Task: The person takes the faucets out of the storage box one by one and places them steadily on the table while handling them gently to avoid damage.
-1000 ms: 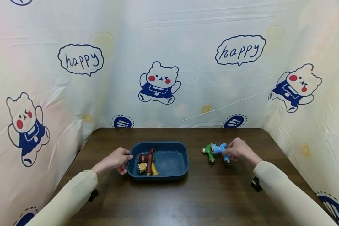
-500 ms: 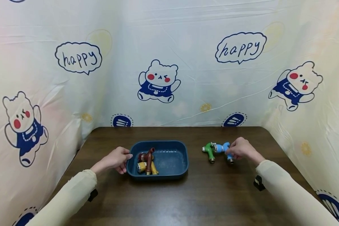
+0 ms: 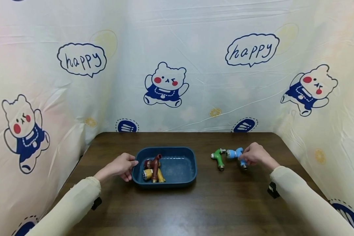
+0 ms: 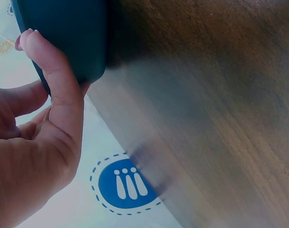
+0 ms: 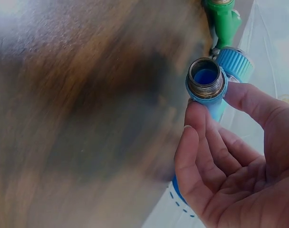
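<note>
Blue tap: on our right side of the table; we cannot tell whether its weight rests on the wood.
Right hand [image 3: 255, 154]: pinches the blue tap [image 3: 238, 153] between thumb and fingers by its threaded end, which we judge leaves the ribbed knob free.
Green tap [image 3: 218, 159]: lies just beside the blue knob, untouched by us.
Tray [image 3: 178, 168]: blue, placed left of both taps.
Left hand [image 3: 122, 165]: grips the tray's near-left wall, thumb at the rim, fingers outside, presumably to steady it.
Brown tap [image 3: 155, 168]: in the tray's left end, lying across the yellow tap [image 3: 148, 174].
Table [image 3: 177, 209]: dark wood, under all.
Curtain [image 3: 203, 82]: printed with bears, behind.
</note>
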Motion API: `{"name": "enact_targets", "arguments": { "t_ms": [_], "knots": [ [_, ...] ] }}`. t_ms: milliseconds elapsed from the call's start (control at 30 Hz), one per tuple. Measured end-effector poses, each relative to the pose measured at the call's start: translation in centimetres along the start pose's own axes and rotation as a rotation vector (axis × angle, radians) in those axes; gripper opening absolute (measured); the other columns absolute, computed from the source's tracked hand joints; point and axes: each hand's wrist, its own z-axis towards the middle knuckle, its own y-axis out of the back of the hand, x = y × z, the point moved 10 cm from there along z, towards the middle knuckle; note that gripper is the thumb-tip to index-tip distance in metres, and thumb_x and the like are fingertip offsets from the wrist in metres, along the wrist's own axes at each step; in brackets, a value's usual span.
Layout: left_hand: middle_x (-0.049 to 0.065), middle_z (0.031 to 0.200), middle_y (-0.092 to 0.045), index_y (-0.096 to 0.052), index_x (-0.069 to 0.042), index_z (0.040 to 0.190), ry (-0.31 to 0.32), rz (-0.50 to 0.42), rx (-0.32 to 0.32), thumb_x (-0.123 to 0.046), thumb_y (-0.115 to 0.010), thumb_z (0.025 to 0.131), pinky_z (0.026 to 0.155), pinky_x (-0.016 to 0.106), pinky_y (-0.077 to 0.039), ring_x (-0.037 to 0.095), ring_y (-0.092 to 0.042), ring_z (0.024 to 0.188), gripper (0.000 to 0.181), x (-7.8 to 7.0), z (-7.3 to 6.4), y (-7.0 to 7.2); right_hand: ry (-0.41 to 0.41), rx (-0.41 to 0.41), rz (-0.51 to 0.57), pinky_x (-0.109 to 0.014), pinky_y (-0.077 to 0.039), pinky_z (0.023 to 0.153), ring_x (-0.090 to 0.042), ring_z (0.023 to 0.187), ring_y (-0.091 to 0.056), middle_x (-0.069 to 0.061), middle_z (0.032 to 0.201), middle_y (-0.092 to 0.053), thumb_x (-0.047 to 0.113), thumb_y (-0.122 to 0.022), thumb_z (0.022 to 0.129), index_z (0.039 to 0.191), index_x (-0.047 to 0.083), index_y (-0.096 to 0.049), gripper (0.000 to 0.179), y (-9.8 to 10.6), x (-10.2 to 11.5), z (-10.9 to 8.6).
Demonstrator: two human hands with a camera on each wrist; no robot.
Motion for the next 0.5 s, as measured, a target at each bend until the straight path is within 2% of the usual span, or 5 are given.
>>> {"name": "enact_targets", "arguments": {
  "t_ms": [200, 500],
  "knots": [
    [0.015, 0.074, -0.065, -0.053, 0.013, 0.139, 0.008, 0.001, -0.006, -0.011, -0.049, 0.113, 0.057, 0.036, -0.063, 0.018, -0.065, 0.051, 0.036, 0.17, -0.08, -0.2, -0.022, -0.011, -0.013, -0.038, -0.064, 0.064, -0.017, 0.063, -0.066, -0.005, 0.066, -0.067, 0.02, -0.081, 0.092, 0.072, 0.004, -0.074, 0.027, 0.27, -0.76, -0.06],
    [0.016, 0.074, -0.064, -0.05, 0.014, 0.142, 0.008, -0.001, -0.017, -0.011, -0.049, 0.113, 0.055, 0.036, -0.063, 0.018, -0.064, 0.051, 0.038, 0.1, -0.11, 0.02, -0.022, -0.019, -0.002, -0.035, -0.062, 0.059, -0.016, 0.063, -0.064, -0.003, 0.066, -0.066, 0.019, -0.081, 0.092, 0.08, 0.002, -0.077, 0.021, 0.47, -0.9, -0.05]
  ]
}}
